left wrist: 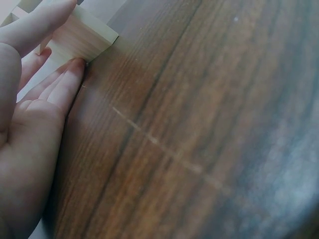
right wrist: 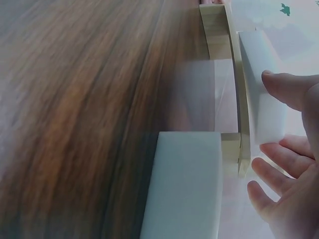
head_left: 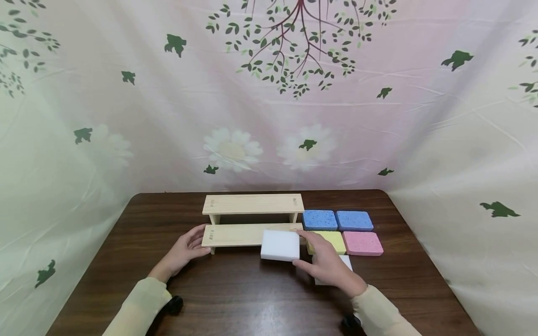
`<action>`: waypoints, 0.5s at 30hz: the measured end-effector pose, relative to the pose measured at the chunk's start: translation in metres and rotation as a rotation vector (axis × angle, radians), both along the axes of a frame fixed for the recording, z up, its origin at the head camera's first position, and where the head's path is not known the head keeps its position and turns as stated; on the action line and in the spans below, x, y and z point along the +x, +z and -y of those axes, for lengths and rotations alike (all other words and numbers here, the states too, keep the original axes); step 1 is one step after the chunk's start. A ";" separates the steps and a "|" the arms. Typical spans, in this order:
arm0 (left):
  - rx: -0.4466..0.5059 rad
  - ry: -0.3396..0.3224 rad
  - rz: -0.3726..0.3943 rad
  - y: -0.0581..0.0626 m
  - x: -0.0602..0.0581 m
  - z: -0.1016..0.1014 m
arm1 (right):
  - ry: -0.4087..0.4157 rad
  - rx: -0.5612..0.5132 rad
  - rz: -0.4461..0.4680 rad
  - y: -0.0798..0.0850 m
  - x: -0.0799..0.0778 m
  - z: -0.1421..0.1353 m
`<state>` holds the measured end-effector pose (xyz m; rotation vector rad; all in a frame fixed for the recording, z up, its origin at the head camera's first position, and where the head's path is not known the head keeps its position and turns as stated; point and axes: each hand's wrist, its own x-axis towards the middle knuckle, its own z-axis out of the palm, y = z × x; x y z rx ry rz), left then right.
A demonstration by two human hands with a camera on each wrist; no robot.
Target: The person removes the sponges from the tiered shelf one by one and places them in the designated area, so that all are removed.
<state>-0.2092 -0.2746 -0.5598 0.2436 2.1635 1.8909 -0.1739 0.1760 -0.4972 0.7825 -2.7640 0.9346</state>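
Observation:
My right hand (head_left: 328, 263) pinches a white sponge block (head_left: 280, 246) by its right side, thumb at the near corner and fingers behind. The block is over the right part of the lower step of a pale wooden two-tier stand (head_left: 235, 235) and juts past its front edge. In the right wrist view, the block (right wrist: 271, 107) is beside the board, and I cannot tell whether they touch. At the stand's left end, my left hand (head_left: 185, 249) touches the lower tier with fairly straight fingers. The left wrist view has its fingertips against the wooden end piece (left wrist: 82, 32).
Right of the stand lie two blue sponges (head_left: 319, 220), a yellow sponge (head_left: 332, 240) and a pink sponge (head_left: 363, 243). A second white block (head_left: 346, 262) is partly hidden under my right hand. A patterned cloth (head_left: 269, 116) hangs behind the dark wooden table (head_left: 252, 298).

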 end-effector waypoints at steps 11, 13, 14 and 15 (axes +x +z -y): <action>-0.011 0.003 -0.009 0.000 0.000 0.000 | -0.046 0.009 0.028 -0.005 0.003 -0.010; -0.004 0.001 -0.010 -0.001 0.000 0.000 | -0.047 -0.003 0.025 -0.005 0.004 -0.013; 0.001 0.002 -0.011 -0.001 0.000 0.000 | -0.047 -0.007 0.022 -0.006 0.004 -0.014; 0.004 -0.001 -0.013 -0.001 0.000 0.000 | -0.050 -0.011 0.022 -0.006 0.004 -0.015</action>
